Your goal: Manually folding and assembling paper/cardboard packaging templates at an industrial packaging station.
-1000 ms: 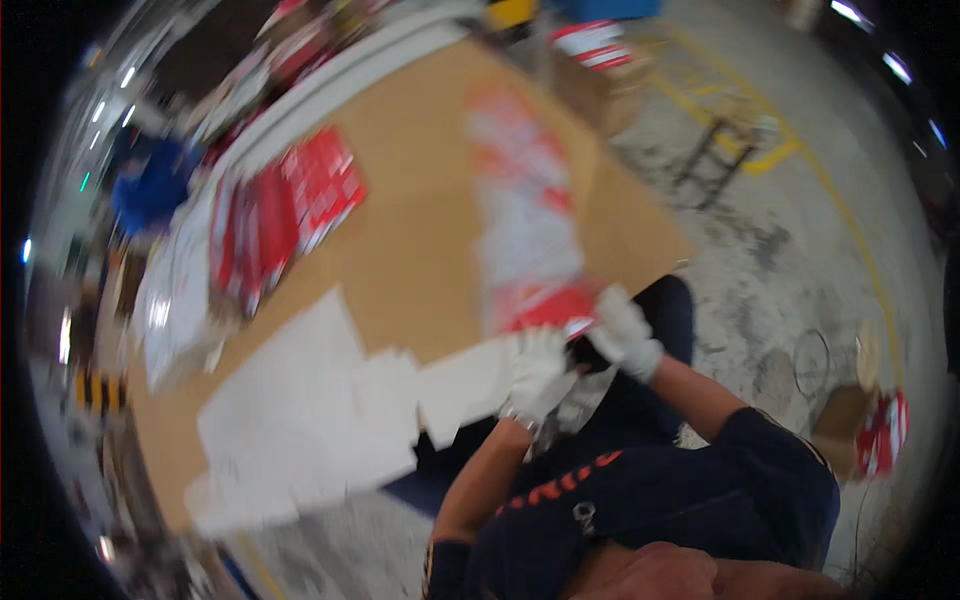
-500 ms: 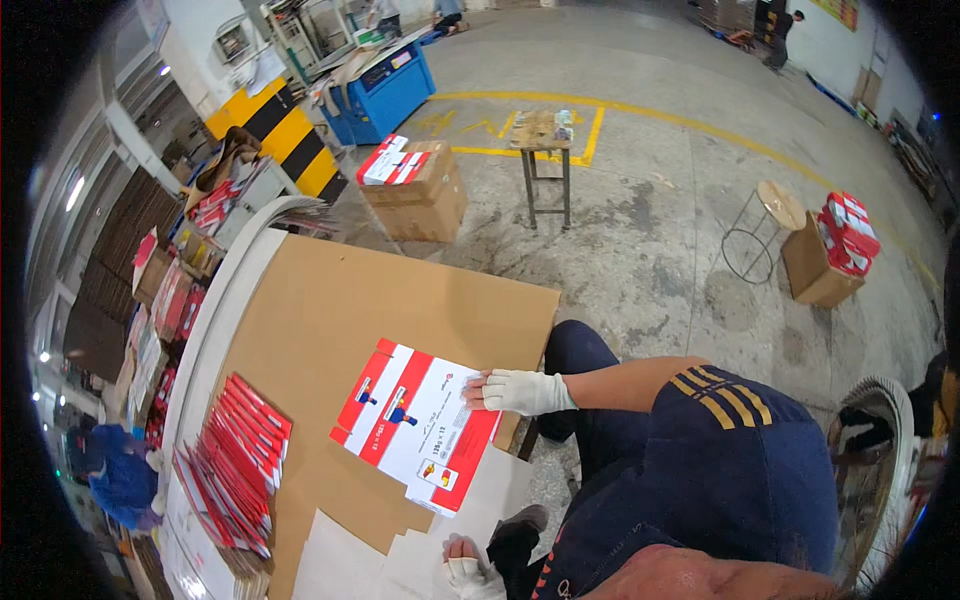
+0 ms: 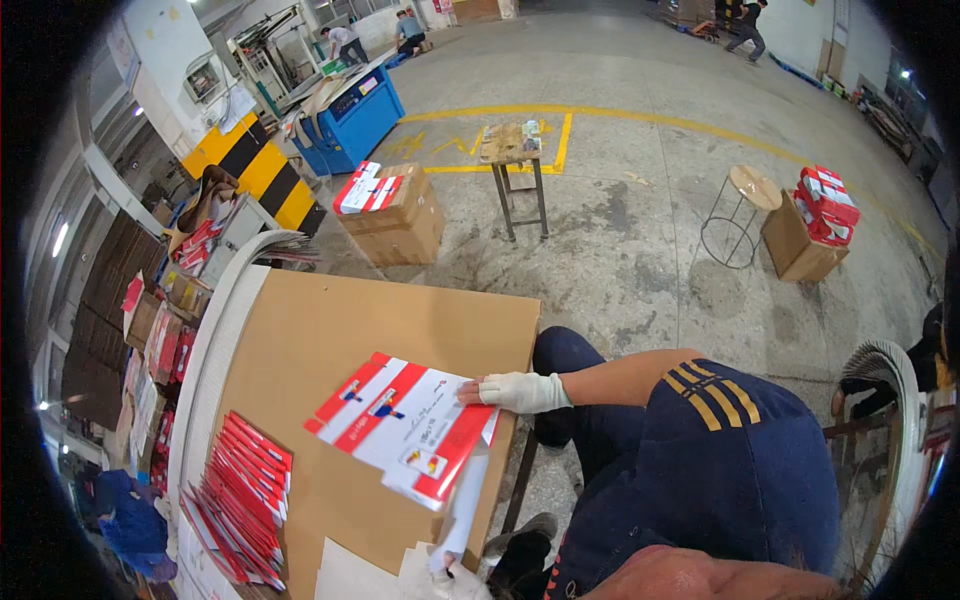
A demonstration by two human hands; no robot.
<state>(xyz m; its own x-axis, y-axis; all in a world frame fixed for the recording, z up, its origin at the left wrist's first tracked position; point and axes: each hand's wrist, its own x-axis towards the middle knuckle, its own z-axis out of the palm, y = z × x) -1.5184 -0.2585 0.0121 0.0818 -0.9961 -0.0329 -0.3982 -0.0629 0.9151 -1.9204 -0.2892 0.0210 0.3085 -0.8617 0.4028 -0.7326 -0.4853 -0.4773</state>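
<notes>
At the near edge of a brown worktable [image 3: 300,330], a person's gloved right hand [image 3: 520,392] lies flat, fingers straight and close together, pressing the right end of an unfolded red-and-white printed carton blank [image 3: 405,425]. The blank lies tilted on the tabletop, its lower right corner overhanging the table's right edge. The left hand [image 3: 455,578], also gloved, shows only in part at the bottom of the frame, closed on a white sheet [image 3: 462,510] that rises toward the blank; how the fingers close cannot be told.

Left of the blank, a fanned row of flat red blanks [image 3: 245,495] lies along the table's left side, and white sheets [image 3: 350,578] lie at its bottom end.

Beyond the table's far edge, an open cardboard box [image 3: 395,215] on the concrete floor carries red-and-white cartons on top. Farther right, a second cardboard box [image 3: 800,240] holds stacked red cartons (piled above its rim), just beside a round wire-legged stool [image 3: 745,205]. A small metal-legged stand [image 3: 518,165] stands between the two boxes, with bare floor around it. A blue machine [image 3: 350,120] stands behind the first box.
</notes>
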